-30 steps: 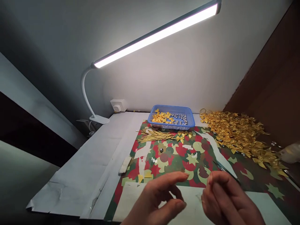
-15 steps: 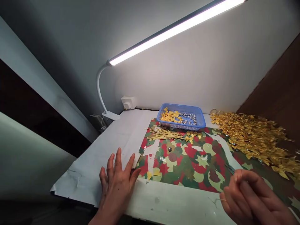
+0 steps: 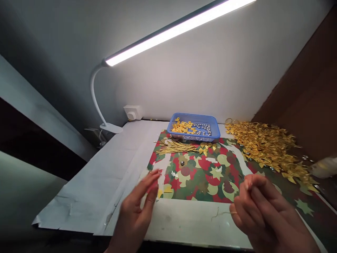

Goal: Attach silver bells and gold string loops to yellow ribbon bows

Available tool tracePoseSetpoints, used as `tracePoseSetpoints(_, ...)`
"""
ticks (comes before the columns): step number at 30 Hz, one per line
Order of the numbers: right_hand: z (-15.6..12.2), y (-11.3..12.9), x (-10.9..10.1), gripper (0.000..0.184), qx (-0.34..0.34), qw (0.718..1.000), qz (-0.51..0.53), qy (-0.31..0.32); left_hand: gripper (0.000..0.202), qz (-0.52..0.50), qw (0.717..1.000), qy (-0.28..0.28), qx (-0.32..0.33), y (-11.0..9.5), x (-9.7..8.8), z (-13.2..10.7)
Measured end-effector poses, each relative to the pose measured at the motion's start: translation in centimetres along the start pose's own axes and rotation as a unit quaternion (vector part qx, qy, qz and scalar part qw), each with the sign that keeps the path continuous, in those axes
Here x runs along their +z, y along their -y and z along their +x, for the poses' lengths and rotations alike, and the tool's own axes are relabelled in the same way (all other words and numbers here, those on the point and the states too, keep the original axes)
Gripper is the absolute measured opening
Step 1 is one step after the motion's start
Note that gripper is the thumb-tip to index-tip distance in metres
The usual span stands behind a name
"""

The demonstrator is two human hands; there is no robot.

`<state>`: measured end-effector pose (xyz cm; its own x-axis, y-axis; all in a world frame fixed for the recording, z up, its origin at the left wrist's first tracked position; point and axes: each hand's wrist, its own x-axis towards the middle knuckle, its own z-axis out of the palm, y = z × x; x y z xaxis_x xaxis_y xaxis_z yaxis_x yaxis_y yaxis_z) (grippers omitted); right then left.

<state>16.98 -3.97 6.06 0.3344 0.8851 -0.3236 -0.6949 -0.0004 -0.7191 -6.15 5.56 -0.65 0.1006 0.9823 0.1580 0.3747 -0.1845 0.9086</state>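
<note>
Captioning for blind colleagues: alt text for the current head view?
A closed right hand with a thin strand protruding and an open left hand are over a table; beyond lie golden stems, a silver bead, a blue basket, heaped gold ornaments.

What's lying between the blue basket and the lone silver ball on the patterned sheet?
In the head view, a bundle of thin gold stems lies between the blue basket and the silver ball.

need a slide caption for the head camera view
Left hand open, right hand closed on a thin strand, before a blue basket of gold bows and silver beads.
</note>
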Motion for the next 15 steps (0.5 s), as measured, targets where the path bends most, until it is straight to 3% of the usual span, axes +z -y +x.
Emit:
tracePoseSetpoints(1, 0.0, 0.2, 0.2, 0.022, -0.008, 1.000, 0.007, 0.023, 0.032, -0.073, 0.992, 0.079, -0.070, -1.0, 1.0, -0.3)
tracePoseSetpoints(2, 0.0, 0.4, 0.5, 0.018, -0.018, 0.999, 0.012, 0.044, 0.034, -0.146, 0.966, 0.167, -0.134, -1.8, 2.1, -0.6)
tracePoseSetpoints(5, 0.2, 1.0, 1.0, 0.011, -0.069, 0.995, 0.021, 0.071, 0.040, -0.302, 0.864, 0.308, -0.261, -3.2, 5.2, -1.4)
tracePoseSetpoints(8, 0.5, 1.9, 1.2, 0.010, -0.127, 0.989, 0.015, 0.080, 0.038, -0.370, 0.791, 0.352, -0.336, -3.2, 7.1, -2.0)
tracePoseSetpoints(11, 0.8, 2.7, 1.2, 0.011, -0.136, 0.984, 0.007, 0.113, 0.033, -0.420, 0.744, 0.362, -0.374, -3.1, 7.8, -2.3)
tracePoseSetpoints(15, 1.2, 3.1, 1.2, 0.014, -0.144, 0.980, 0.022, 0.132, 0.028, -0.417, 0.743, 0.346, -0.394, -3.7, 8.1, -2.5)
